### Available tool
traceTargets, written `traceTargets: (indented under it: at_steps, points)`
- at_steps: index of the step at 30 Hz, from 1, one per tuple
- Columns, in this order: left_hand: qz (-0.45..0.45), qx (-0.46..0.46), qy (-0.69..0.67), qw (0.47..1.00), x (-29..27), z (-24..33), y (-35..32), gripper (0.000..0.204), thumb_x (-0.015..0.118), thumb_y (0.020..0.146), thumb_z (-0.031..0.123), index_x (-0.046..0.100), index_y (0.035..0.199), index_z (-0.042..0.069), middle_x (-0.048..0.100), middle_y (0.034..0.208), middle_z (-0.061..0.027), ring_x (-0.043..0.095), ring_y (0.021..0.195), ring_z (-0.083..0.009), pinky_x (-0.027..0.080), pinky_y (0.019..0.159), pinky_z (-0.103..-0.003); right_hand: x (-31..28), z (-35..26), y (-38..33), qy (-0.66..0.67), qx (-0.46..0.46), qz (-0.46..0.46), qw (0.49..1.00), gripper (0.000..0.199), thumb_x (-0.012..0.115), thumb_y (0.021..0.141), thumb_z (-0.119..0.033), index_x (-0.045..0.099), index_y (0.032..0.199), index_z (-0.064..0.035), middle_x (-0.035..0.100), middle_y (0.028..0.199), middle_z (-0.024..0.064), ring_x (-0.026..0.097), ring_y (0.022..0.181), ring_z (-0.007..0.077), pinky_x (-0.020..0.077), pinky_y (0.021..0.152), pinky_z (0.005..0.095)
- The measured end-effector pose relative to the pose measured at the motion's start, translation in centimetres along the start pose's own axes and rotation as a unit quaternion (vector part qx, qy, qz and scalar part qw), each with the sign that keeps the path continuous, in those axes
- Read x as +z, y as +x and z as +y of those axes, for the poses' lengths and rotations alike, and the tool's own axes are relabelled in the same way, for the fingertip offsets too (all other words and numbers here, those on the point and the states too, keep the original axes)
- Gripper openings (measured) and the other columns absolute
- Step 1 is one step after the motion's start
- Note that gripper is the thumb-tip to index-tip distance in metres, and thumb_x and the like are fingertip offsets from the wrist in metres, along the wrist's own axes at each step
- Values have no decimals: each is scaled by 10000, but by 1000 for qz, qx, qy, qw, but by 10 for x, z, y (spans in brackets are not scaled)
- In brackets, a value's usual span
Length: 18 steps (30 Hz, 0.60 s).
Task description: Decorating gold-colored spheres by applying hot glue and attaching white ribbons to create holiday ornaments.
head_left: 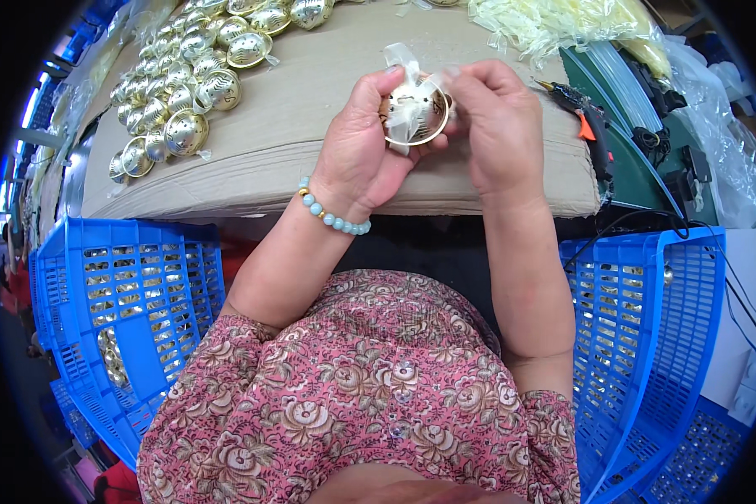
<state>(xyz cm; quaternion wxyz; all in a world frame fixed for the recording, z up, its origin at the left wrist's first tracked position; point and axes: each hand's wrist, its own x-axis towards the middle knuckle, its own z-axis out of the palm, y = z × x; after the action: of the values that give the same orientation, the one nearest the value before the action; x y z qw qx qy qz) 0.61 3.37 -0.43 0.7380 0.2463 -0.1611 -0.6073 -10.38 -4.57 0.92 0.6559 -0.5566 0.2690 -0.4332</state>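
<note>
My left hand [363, 134] is closed round a shiny, gold-coloured round metal ornament [429, 118] with small cut-out holes, held above the front part of the cardboard. Across the ornament lies a translucent whitish ribbon [406, 123], one end sticking up past its far edge. The fingers of my right hand [500, 113] are pinched together at the ornament's right side, on the ribbon. Part of the ornament is hidden by my fingers and the ribbon. Many similar gold ornaments [185, 132] lie in a heap at the far left, some with ribbon ends showing.
Flattened cardboard [269, 126] covers the worktop. A glue gun [584, 118] with an orange trigger lies at its right edge, beside cables. Yellowish plastic film [554, 25] is piled at the back right. Blue plastic crates [126, 244] with metal pieces stand on both sides of me.
</note>
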Motion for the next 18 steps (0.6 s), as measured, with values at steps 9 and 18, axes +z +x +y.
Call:
traceTargets:
  at_steps: [9, 18]
  points:
    - [-54, -31, 17, 998, 42, -2, 12, 443, 356, 976, 431, 514, 1147, 54, 605, 1049, -123, 622, 911, -225, 517, 796, -348, -28, -4, -23, -236, -264, -38, 935, 652, 767, 703, -178, 468, 1252, 6, 501, 1241, 150, 528, 1019, 214, 430, 905, 327]
    - [57, 218, 737, 637, 32, 75, 153, 338, 656, 740, 251, 628, 1016, 57, 640, 880, -137, 611, 846, -298, 475, 751, -389, -168, -78, -94, -460, -229, 425, 746, 553, 697, 794, -87, 450, 1268, 55, 574, 1148, 141, 550, 1061, 204, 429, 906, 325]
